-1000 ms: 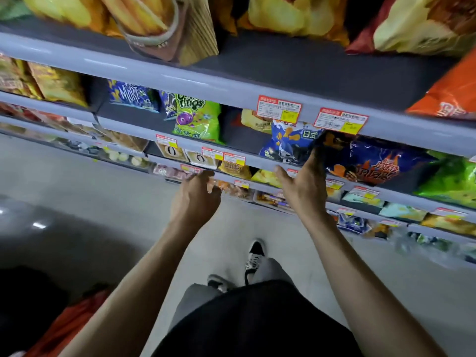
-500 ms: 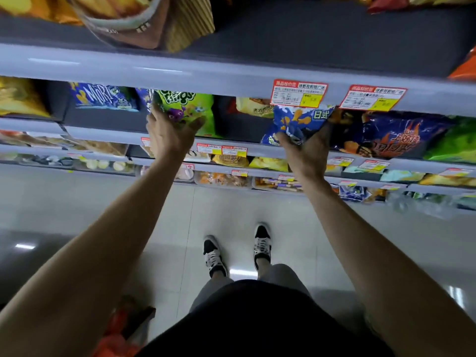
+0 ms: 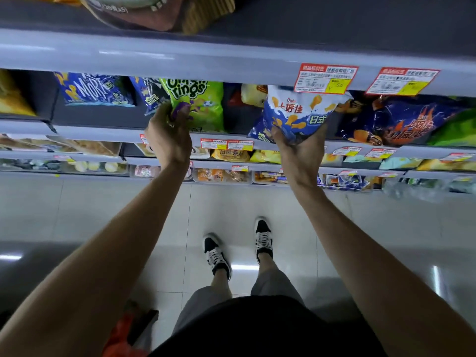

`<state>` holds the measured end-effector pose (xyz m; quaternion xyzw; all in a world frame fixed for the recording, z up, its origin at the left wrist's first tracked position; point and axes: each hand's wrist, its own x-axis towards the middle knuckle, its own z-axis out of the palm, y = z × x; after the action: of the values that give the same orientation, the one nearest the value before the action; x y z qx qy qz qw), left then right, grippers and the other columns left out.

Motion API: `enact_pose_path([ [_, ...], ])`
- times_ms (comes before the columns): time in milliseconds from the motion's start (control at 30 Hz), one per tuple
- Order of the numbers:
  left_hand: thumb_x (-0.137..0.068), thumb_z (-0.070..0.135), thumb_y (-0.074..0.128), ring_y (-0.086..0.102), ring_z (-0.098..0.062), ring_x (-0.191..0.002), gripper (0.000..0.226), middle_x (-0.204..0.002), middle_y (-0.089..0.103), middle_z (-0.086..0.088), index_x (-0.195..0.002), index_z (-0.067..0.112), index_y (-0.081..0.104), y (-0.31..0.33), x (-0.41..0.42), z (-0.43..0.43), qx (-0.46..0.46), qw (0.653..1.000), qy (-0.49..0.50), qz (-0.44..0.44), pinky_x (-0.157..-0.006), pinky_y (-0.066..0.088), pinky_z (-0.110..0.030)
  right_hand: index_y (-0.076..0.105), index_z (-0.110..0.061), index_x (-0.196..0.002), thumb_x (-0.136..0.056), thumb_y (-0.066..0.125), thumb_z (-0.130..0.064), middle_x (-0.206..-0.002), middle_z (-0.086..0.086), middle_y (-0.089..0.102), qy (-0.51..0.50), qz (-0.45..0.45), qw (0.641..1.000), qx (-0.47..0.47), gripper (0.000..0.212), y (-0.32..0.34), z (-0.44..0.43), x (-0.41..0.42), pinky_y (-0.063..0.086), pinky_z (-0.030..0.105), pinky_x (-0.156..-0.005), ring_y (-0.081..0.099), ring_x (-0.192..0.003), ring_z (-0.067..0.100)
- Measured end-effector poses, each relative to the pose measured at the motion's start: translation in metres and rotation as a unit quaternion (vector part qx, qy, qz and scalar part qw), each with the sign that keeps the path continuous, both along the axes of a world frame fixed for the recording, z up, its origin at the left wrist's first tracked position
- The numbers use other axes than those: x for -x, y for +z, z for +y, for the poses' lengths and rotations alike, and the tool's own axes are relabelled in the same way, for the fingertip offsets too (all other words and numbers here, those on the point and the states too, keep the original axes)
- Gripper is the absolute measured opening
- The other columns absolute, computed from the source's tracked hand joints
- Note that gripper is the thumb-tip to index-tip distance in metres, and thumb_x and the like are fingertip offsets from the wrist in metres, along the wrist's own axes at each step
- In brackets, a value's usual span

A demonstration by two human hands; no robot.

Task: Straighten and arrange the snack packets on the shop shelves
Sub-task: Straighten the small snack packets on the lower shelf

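The green packet (image 3: 203, 106) is gripped at its lower left edge by the left hand (image 3: 168, 140), with the fingers curled round it. The blue-and-white packet (image 3: 296, 112) is held from beneath by the right hand (image 3: 301, 153), with the fingers wrapped about its bottom. Both packets are at the front of the second shelf (image 3: 103, 132); the blue-and-white one is tilted, and its base appears to be raised off the lip.

The step is judged to be the squaring-up of these two packets. It would be done best if each were set upright, face forward, with its base fully behind the lip and the gap between them evened out. A light grip is called for, since air-filled bags are likely to crumple and slide. The dark packet (image 3: 152, 94) just left of the green one should not be dragged askew.

The packet tops are cut off by the upper shelf edge (image 3: 180, 60) and a price tag (image 3: 324, 78). Most fingertips are hidden behind the bags. What lies in the dark gap between the two packets cannot be made out.
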<state>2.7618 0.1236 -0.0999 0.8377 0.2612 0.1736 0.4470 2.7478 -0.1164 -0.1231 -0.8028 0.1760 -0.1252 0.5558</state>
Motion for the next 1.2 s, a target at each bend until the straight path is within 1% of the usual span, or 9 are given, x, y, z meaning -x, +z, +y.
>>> enact_pose_path([
  [200,-0.097,0.029,0.074,0.058,0.008,-0.073,0.022,-0.084,0.076,-0.002,-0.097,0.008,0.081,-0.005,0.048,0.036,0.091,0.994,0.047,-0.049,-0.072,0.045,-0.016,0.046,-0.034,-0.110,-0.073,0.083,-0.041,-0.112,0.008,0.066,0.010,0.010,1.000,0.011,0.052,-0.006,0.069,-0.004,0.061,0.037,-0.082,0.070,-0.100,0.018],
  [333,-0.096,0.023,0.076,0.058,0.010,-0.079,0.012,-0.089,0.075,-0.001,-0.098,0.013,0.081,-0.016,0.094,0.069,0.101,0.991,0.084,-0.026,-0.078,0.044,-0.015,0.045,-0.038,-0.097,-0.069,0.079,-0.039,-0.104,0.007,0.062,0.021,0.020,0.999,0.020,0.044,0.001,0.122,-0.016,0.058,0.044,-0.078,0.066,-0.092,0.021],
  [533,-0.095,0.028,0.075,0.060,0.003,-0.083,0.020,-0.095,0.078,-0.002,-0.106,0.013,0.083,-0.021,0.136,0.112,0.105,0.989,0.103,0.003,-0.080,0.046,-0.017,0.056,-0.006,-0.126,-0.072,0.079,-0.055,-0.121,0.010,0.059,0.001,0.056,0.995,0.087,0.076,0.007,0.179,-0.048,0.053,0.046,-0.095,0.056,-0.116,0.029],
  [667,-0.095,0.029,0.076,0.064,0.000,-0.090,0.023,-0.103,0.080,-0.008,-0.110,0.012,0.083,-0.016,0.145,0.120,0.099,0.991,0.089,0.009,-0.082,0.047,-0.012,0.045,-0.005,-0.143,-0.077,0.081,-0.059,-0.142,0.015,0.051,0.036,0.131,0.984,0.112,0.092,0.007,0.189,-0.059,0.049,0.044,-0.103,0.048,-0.132,0.034],
  [833,-0.096,0.023,0.077,0.064,0.001,-0.085,0.016,-0.098,0.079,-0.008,-0.105,0.012,0.083,-0.002,0.143,0.102,0.125,0.991,0.055,0.003,-0.080,0.047,-0.012,0.050,-0.008,-0.144,-0.080,0.084,-0.048,-0.138,0.012,0.051,0.043,0.089,0.993,0.061,0.083,0.013,0.171,-0.038,0.041,0.038,-0.113,0.047,-0.132,0.027],
  [967,-0.095,0.026,0.078,0.067,-0.006,-0.089,0.012,-0.092,0.078,0.001,-0.104,0.020,0.084,0.001,0.128,0.075,0.132,0.991,0.030,-0.002,-0.085,0.054,-0.027,0.059,-0.015,-0.135,-0.085,0.076,-0.047,-0.131,0.003,0.057,0.075,0.072,0.994,-0.014,0.062,0.022,0.139,0.011,0.050,0.027,-0.100,0.057,-0.122,0.017],
  [1067,-0.094,0.037,0.076,0.073,-0.013,-0.091,0.009,-0.090,0.080,0.006,-0.098,0.033,0.083,-0.001,0.114,0.048,0.142,0.990,-0.007,0.002,-0.093,0.058,-0.044,0.059,-0.025,-0.133,-0.090,0.068,-0.050,-0.130,-0.005,0.064,0.121,0.112,0.985,-0.041,0.051,0.025,0.117,0.053,0.056,0.044,-0.095,0.062,-0.118,0.013],
  [1133,-0.093,0.042,0.075,0.073,-0.013,-0.091,0.006,-0.088,0.080,0.013,-0.093,0.041,0.080,-0.001,0.106,0.025,0.127,0.991,-0.037,0.006,-0.097,0.054,-0.057,0.058,-0.023,-0.136,-0.092,0.066,-0.046,-0.131,-0.009,0.065,0.143,0.116,0.981,-0.054,0.050,0.027,0.100,0.074,0.054,0.037,-0.096,0.060,-0.121,0.005],
  [1200,-0.094,0.038,0.075,0.072,-0.009,-0.087,0.008,-0.088,0.080,0.011,-0.093,0.034,0.082,-0.002,0.100,-0.002,0.136,0.989,-0.058,0.001,-0.093,0.055,-0.054,0.058,-0.027,-0.135,-0.095,0.068,-0.038,-0.128,-0.015,0.067,0.154,0.117,0.979,-0.065,0.042,0.029,0.084,0.086,0.053,0.028,-0.093,0.060,-0.118,-0.002],
])
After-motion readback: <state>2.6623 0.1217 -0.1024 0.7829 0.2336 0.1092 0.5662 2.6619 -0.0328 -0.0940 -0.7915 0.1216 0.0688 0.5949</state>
